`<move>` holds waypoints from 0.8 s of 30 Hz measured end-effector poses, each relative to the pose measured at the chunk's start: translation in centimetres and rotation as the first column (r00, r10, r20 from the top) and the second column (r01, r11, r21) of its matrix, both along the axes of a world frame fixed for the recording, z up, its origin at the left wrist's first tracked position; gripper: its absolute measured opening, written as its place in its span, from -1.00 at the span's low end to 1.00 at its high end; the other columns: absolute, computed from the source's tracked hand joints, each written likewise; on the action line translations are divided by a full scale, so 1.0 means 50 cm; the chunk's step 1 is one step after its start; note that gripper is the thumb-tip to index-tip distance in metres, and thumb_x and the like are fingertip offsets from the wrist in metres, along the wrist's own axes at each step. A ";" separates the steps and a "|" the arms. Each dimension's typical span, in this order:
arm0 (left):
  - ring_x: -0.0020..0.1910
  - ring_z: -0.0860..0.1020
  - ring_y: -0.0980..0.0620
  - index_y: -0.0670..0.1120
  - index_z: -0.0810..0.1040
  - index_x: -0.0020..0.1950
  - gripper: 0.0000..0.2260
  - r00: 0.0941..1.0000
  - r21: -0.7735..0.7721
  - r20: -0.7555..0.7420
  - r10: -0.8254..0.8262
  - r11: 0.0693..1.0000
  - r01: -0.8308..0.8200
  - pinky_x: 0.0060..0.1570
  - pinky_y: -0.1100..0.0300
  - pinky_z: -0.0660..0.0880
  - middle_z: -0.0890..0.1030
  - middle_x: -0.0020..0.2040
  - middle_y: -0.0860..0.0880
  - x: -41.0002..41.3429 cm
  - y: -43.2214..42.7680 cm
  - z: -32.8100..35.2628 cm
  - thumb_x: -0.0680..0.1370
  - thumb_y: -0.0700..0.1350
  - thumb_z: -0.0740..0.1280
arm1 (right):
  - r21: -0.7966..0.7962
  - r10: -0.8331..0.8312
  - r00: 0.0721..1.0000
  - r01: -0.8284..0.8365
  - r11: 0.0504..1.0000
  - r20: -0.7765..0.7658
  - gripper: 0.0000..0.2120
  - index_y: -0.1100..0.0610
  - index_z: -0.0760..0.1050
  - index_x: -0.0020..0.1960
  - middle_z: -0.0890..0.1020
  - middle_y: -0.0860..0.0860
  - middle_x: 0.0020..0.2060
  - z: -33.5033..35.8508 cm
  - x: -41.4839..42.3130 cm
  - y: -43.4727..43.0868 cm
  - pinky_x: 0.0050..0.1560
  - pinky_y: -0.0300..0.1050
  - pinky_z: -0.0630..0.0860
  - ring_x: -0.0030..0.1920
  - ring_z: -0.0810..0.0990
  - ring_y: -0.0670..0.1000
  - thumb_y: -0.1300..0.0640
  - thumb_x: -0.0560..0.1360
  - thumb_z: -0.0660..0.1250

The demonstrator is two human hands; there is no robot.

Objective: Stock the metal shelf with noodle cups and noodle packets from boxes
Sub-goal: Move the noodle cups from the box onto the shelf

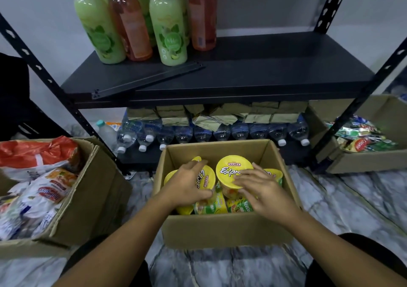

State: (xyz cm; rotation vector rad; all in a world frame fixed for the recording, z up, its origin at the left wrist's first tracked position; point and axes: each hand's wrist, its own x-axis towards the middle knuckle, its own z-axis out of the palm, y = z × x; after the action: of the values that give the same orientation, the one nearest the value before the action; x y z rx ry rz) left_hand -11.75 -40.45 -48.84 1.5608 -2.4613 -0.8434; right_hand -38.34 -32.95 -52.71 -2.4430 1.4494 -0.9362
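Observation:
An open cardboard box (229, 229) sits on the floor before me, holding several yellow-lidded noodle cups. My left hand (187, 186) grips one cup (206, 176) lying tilted at the box's left. My right hand (262, 189) curls round the lid edge of an upright cup (229, 169) at the middle. More cups lie on their sides beneath (211, 205). The black metal shelf (253, 71) stands just behind the box, its board bare on the right half.
Green and orange bottles (167, 31) and a loose black bar (149, 80) occupy the shelf's left. Water bottles (220, 132) and brown packets fill the lower level. A box of noodle packets (72, 198) stands left; another box with mixed packets (370, 156) stands right.

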 end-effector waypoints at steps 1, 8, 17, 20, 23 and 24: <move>0.56 0.25 -0.06 0.07 0.17 0.66 -0.10 1.000 -0.002 -0.008 0.009 1.000 -0.009 0.47 0.05 0.32 0.28 0.60 -0.05 0.002 0.002 -0.011 0.41 0.23 0.48 | 0.029 -0.004 1.000 0.004 1.000 0.012 -0.74 0.07 0.68 0.14 0.66 -0.11 0.18 0.003 0.006 0.002 0.42 0.24 0.39 0.33 0.50 -0.02 0.16 0.46 0.54; 0.57 0.24 -0.04 0.04 0.15 0.66 -0.05 0.999 0.028 -0.044 0.017 0.999 -0.016 0.50 0.00 0.30 0.18 0.63 0.00 0.007 0.011 -0.034 0.38 0.31 0.46 | 0.304 -0.110 0.993 0.096 0.948 0.030 -0.74 -0.09 0.53 -0.07 0.08 -0.10 0.61 0.038 0.042 -0.007 0.54 0.09 0.09 0.64 -0.09 0.02 -0.07 0.37 0.58; 0.53 0.21 -0.05 0.11 0.13 0.66 0.06 0.999 0.019 -0.029 -0.025 0.999 0.026 0.46 -0.04 0.35 0.17 0.56 0.02 0.018 0.018 -0.033 0.28 0.33 0.56 | 0.464 -0.175 0.981 0.191 0.865 -0.079 0.12 -0.16 0.04 0.62 0.26 -0.12 0.49 0.086 0.056 -0.019 0.38 -0.07 0.31 0.43 0.18 -0.04 -0.15 0.24 0.59; 0.54 0.20 -0.04 0.10 0.14 0.66 0.07 0.999 0.007 -0.007 -0.053 0.999 0.053 0.47 -0.04 0.34 0.19 0.55 0.01 0.021 0.030 -0.030 0.28 0.38 0.55 | 0.489 -0.147 0.975 0.212 0.846 -0.168 0.16 -0.05 0.04 0.65 0.20 -0.12 0.47 0.076 0.041 -0.003 0.42 -0.09 0.28 0.43 0.17 -0.03 -0.20 0.23 0.60; 0.56 0.17 -0.06 0.09 0.12 0.67 0.09 0.997 -0.003 0.013 -0.079 0.997 0.079 0.49 -0.06 0.33 0.17 0.56 0.01 0.016 0.041 -0.032 0.28 0.42 0.53 | 0.531 -0.125 0.976 0.201 0.823 -0.176 0.14 -0.04 0.08 0.64 0.12 -0.23 0.42 0.058 0.033 0.006 0.46 -0.07 0.29 0.46 0.20 -0.02 -0.22 0.23 0.61; 0.56 0.17 -0.05 0.09 0.11 0.67 0.09 0.997 0.003 0.006 -0.075 0.997 0.075 0.49 -0.06 0.33 0.16 0.56 0.01 0.014 0.044 -0.033 0.28 0.42 0.53 | 0.547 -0.135 0.981 0.191 0.815 -0.140 0.14 -0.05 0.10 0.63 0.11 -0.27 0.41 0.053 0.034 0.007 0.47 -0.06 0.30 0.46 0.22 -0.02 -0.22 0.22 0.61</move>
State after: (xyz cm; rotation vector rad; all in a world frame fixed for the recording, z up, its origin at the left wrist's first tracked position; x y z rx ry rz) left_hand -11.04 -38.24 -50.48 1.4825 -2.5389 -0.8540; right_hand -36.66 -32.63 -50.08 -1.9685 1.6909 -0.3355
